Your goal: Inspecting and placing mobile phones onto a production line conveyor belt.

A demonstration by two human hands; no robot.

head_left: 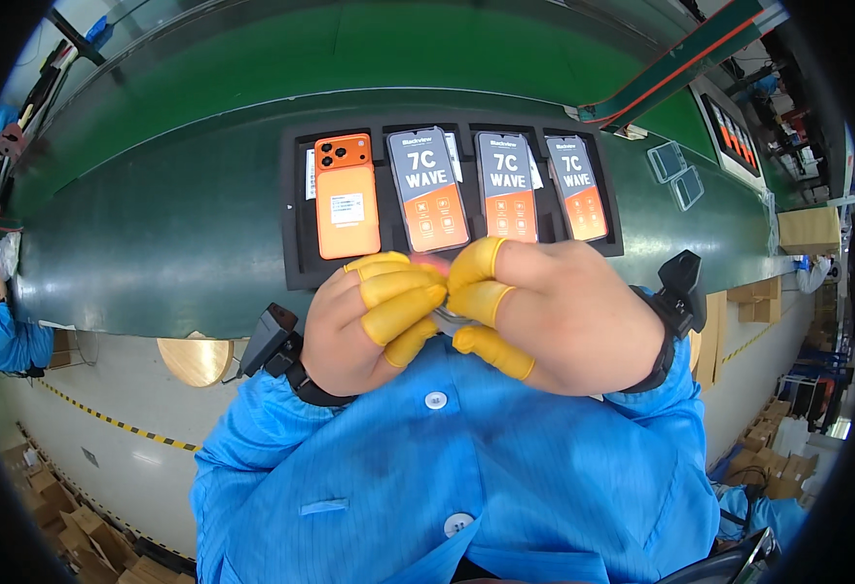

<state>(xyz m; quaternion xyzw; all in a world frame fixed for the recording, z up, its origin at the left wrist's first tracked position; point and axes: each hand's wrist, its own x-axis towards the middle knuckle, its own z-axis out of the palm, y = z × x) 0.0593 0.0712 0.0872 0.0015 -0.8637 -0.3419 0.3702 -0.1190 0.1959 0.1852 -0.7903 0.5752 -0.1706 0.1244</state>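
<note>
At about eight o'clock from my hands, a round wooden stool seat (197, 359) shows below the edge of the green conveyor belt (155, 224), and a person in blue (4, 341) is bent over at nine o'clock, at the far left rim.

My left hand (364, 321) is raised in front of my chest, its fingers curled inward, with yellow finger cots (398, 292) on them. A black device (270, 341) is strapped at that wrist, sticking out toward eight o'clock. Between my two hands, right at the centre, I pinch a small greyish piece (450, 313); only a sliver of it shows between the fingertips, so I cannot tell what it is.

Straight up at twelve o'clock, on the belt, lies a black tray (296, 253) with four phones side by side. The leftmost is an orange phone (346, 198) lying back up, its camera block toward the far side. The other three phones (508, 187) lie screen up, with grey and orange film on their displays.

My right hand (563, 316) is closed too, its cot-covered fingertips meeting those of the left hand over the small piece. A second black device (680, 287) sits at that wrist, toward three o'clock. At two o'clock, farther along the belt, lie two clear flat pieces (677, 175). My blue smock (447, 477) fills the view at six o'clock.
</note>
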